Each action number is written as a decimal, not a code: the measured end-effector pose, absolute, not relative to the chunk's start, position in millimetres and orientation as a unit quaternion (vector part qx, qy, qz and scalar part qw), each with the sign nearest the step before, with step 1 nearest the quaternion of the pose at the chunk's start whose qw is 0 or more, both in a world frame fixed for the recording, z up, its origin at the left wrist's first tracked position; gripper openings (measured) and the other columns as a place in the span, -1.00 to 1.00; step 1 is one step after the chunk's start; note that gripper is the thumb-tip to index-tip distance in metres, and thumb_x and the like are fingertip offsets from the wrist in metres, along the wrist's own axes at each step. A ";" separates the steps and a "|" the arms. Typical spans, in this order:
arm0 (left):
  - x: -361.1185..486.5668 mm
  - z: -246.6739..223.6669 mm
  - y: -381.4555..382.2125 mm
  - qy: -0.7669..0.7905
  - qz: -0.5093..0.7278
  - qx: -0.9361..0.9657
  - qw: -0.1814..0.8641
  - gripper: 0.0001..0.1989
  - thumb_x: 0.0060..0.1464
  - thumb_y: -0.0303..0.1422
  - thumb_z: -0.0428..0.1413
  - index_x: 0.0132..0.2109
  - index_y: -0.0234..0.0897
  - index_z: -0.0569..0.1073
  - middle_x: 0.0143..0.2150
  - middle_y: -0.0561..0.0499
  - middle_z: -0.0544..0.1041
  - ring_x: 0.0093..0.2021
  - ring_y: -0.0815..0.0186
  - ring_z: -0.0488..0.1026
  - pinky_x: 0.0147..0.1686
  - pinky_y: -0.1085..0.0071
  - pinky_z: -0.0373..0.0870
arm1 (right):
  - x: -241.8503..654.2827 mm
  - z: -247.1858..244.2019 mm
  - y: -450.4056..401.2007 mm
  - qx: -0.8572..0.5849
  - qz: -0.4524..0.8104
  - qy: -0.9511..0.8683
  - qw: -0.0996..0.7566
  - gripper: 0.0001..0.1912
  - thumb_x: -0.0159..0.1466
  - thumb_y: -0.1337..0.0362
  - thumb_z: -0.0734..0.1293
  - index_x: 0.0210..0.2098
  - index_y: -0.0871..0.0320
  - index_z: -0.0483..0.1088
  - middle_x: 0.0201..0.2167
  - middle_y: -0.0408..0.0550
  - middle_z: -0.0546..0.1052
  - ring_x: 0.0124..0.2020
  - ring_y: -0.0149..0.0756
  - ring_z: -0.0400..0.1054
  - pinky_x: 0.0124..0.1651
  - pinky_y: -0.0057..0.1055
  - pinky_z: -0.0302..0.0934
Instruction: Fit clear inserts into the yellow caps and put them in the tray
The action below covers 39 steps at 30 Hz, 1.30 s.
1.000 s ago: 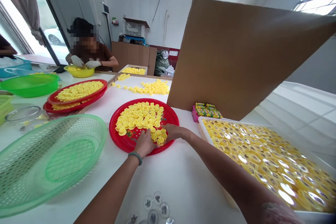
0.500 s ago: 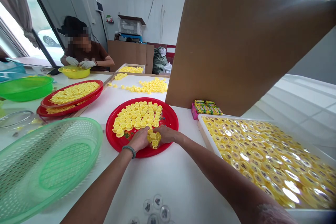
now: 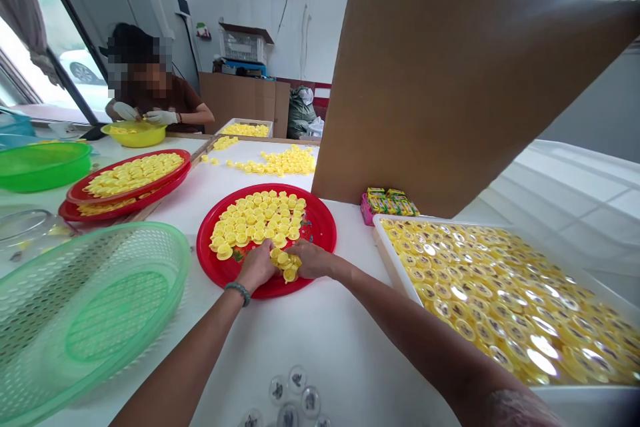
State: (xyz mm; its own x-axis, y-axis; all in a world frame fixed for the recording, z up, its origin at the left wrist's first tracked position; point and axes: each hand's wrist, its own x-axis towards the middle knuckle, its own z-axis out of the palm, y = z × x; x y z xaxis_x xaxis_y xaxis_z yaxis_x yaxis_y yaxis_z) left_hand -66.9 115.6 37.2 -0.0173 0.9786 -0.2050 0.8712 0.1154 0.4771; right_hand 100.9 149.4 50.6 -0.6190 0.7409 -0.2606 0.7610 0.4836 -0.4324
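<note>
Both hands meet at the near side of a round red tray (image 3: 327, 230), with a clump of small round yellow plastic pieces (image 3: 286, 267) between them. My left hand (image 3: 258, 265), a beaded bracelet on its wrist, curls against the clump from the left. From the right, my right hand (image 3: 314, 259) closes on the same clump, its fingertips partly hidden. More yellow pieces (image 3: 255, 220) lie cup-like in a layer over the tray's far and left part. Several clear domes with dark prints (image 3: 310, 401) lie on the white table near me.
At right stands a white tray (image 3: 395, 267) full of shiny yellow discs, before a leaning cardboard sheet (image 3: 440, 93). A green mesh basket (image 3: 165, 293) and stacked red trays (image 3: 183, 163) are at left. Across the table, a gloved person (image 3: 165, 97) works at a yellow bowl (image 3: 137, 140).
The view has shifted slightly, so everything sits a little further left. Both hands stay at the tray's near side around the clump, which has tilted or shifted slightly between them.
</note>
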 end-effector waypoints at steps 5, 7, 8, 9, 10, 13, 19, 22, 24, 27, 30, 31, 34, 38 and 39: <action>-70.1 39.4 111.7 0.722 0.094 0.648 0.223 -0.55 -0.21 -0.30 0.24 -0.15 -0.27 0.27 -0.33 -0.10 0.47 -0.28 0.08 0.43 -0.49 0.39 0.16 | 107.2 56.0 156.2 0.440 -0.261 0.859 0.036 -0.33 0.04 0.30 0.32 0.16 0.08 0.19 0.12 0.05 0.23 0.07 -0.06 0.20 0.02 -0.32 0.17; -71.8 38.8 110.3 0.723 0.091 0.652 0.209 -0.51 -0.21 -0.30 0.24 -0.09 -0.29 0.28 -0.28 -0.15 0.47 -0.23 0.05 0.42 -0.43 0.37 0.20 | 107.0 54.5 157.1 0.432 -0.249 0.866 0.039 -0.34 0.04 0.34 0.31 0.16 0.08 0.20 0.12 0.05 0.23 0.06 -0.08 0.21 0.03 -0.34 0.17; -72.5 38.5 109.7 0.719 0.094 0.659 0.199 -0.47 -0.20 -0.31 0.23 -0.04 -0.29 0.27 -0.23 -0.17 0.46 -0.19 0.04 0.41 -0.39 0.36 0.23 | 106.1 53.1 156.9 0.425 -0.241 0.872 0.038 -0.35 0.04 0.37 0.30 0.15 0.08 0.21 0.10 0.04 0.24 0.04 -0.09 0.24 0.02 -0.35 0.18; -73.0 38.1 109.2 0.713 0.099 0.668 0.189 -0.43 -0.19 -0.33 0.23 0.01 -0.29 0.26 -0.17 -0.19 0.44 -0.16 0.04 0.40 -0.34 0.35 0.24 | 104.6 51.3 156.4 0.418 -0.231 0.878 0.035 -0.36 0.04 0.39 0.29 0.14 0.07 0.23 0.08 0.04 0.26 0.01 -0.11 0.26 0.00 -0.36 0.19; -73.3 37.8 108.8 0.705 0.104 0.678 0.181 -0.40 -0.18 -0.35 0.21 0.06 -0.27 0.24 -0.10 -0.20 0.41 -0.12 0.05 0.39 -0.29 0.34 0.26 | 102.8 49.6 155.8 0.412 -0.221 0.883 0.030 -0.38 0.04 0.40 0.28 0.12 0.07 0.24 0.05 0.03 0.28 -0.02 -0.13 0.29 -0.02 -0.36 0.20; -73.9 36.9 108.6 0.674 0.110 0.708 0.181 -0.40 -0.11 -0.40 0.15 0.13 -0.20 0.24 0.01 -0.20 0.32 -0.08 0.10 0.38 -0.20 0.35 0.27 | 97.9 47.7 153.8 0.400 -0.201 0.894 0.020 -0.45 0.05 0.41 0.27 0.06 0.07 0.31 -0.04 0.02 0.34 -0.11 -0.18 0.32 -0.08 -0.38 0.22; -76.2 39.3 110.6 0.637 0.088 0.735 0.216 -0.45 -0.15 -0.36 0.17 0.06 -0.19 0.30 -0.05 -0.16 0.31 -0.14 0.11 0.38 -0.21 0.34 0.29 | 103.2 62.9 153.9 0.405 -0.267 0.872 0.061 -0.38 0.02 0.33 0.33 0.11 0.03 0.26 0.03 0.02 0.29 -0.04 -0.13 0.27 -0.11 -0.35 0.23; -76.4 42.2 110.3 0.636 0.074 0.731 0.237 -0.45 -0.21 -0.27 0.22 0.01 -0.17 0.32 -0.10 -0.13 0.32 -0.19 0.12 0.39 -0.28 0.34 0.30 | 106.6 66.9 155.7 0.409 -0.303 0.858 0.074 -0.31 0.01 0.22 0.37 0.15 -0.03 0.20 0.07 0.00 0.23 -0.02 -0.10 0.25 -0.14 -0.33 0.24; -75.5 41.9 109.6 0.639 0.077 0.727 0.241 -0.42 -0.25 -0.22 0.25 -0.01 -0.17 0.32 -0.11 -0.12 0.31 -0.20 0.12 0.39 -0.30 0.34 0.29 | 105.5 63.6 156.5 0.404 -0.298 0.863 0.065 -0.30 -0.02 0.18 0.41 0.12 -0.02 0.24 0.04 0.01 0.26 -0.02 -0.09 0.24 -0.12 -0.30 0.23; -73.2 37.3 107.6 0.639 0.092 0.727 0.233 -0.48 -0.20 -0.26 0.24 -0.03 -0.19 0.33 -0.12 -0.12 0.32 -0.19 0.13 0.38 -0.28 0.34 0.29 | 101.5 51.9 156.3 0.412 -0.265 0.871 0.036 -0.32 -0.07 0.19 0.47 0.06 -0.01 0.32 -0.07 0.02 0.31 -0.11 -0.10 0.28 -0.13 -0.28 0.22; -70.9 31.0 104.6 0.624 0.118 0.741 0.217 -0.53 -0.12 -0.36 0.18 0.00 -0.17 0.33 -0.14 -0.10 0.33 -0.20 0.16 0.39 -0.28 0.35 0.29 | 100.1 39.2 155.4 0.408 -0.237 0.882 -0.012 -0.36 -0.08 0.21 0.49 0.01 0.00 0.37 -0.17 0.02 0.34 -0.21 -0.16 0.30 -0.16 -0.27 0.24; -70.6 29.2 103.7 0.617 0.129 0.747 0.212 -0.54 -0.10 -0.39 0.16 0.02 -0.15 0.32 -0.15 -0.09 0.34 -0.21 0.17 0.39 -0.28 0.36 0.29 | 100.7 35.9 155.2 0.401 -0.233 0.885 -0.034 -0.38 -0.08 0.20 0.49 -0.01 0.00 0.39 -0.19 0.01 0.35 -0.23 -0.18 0.30 -0.16 -0.26 0.24; -71.3 25.8 102.3 0.601 0.159 0.758 0.199 -0.59 -0.05 -0.44 0.11 0.00 -0.15 0.35 -0.18 -0.07 0.37 -0.23 0.20 0.39 -0.28 0.37 0.28 | 103.7 29.7 154.4 0.396 -0.236 0.884 -0.078 -0.42 -0.10 0.19 0.51 -0.06 0.02 0.42 -0.20 0.00 0.36 -0.27 -0.22 0.30 -0.16 -0.27 0.25; -73.9 26.2 102.5 0.602 0.178 0.756 0.186 -0.71 -0.04 -0.45 0.08 -0.10 -0.20 0.41 -0.20 -0.07 0.41 -0.21 0.18 0.39 -0.26 0.35 0.28 | 104.1 28.2 152.1 0.406 -0.256 0.871 -0.103 -0.43 -0.15 0.19 0.54 -0.12 0.07 0.47 -0.20 0.03 0.38 -0.27 -0.20 0.31 -0.17 -0.23 0.26; -74.3 27.2 102.6 0.606 0.180 0.753 0.183 -0.74 -0.03 -0.45 0.07 -0.12 -0.21 0.42 -0.20 -0.07 0.41 -0.20 0.17 0.40 -0.25 0.35 0.28 | 103.3 28.6 151.7 0.406 -0.260 0.869 -0.110 -0.44 -0.15 0.19 0.53 -0.12 0.08 0.47 -0.20 0.03 0.38 -0.27 -0.19 0.32 -0.18 -0.22 0.26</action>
State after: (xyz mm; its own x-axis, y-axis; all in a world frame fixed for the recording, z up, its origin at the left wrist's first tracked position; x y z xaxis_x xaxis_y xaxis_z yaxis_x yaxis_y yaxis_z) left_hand -74.3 102.6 27.2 0.2015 0.9783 0.0483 0.8465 -0.1988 0.4939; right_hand 103.3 151.7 28.6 -0.6465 0.7626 -0.0209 0.6486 0.5351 -0.5413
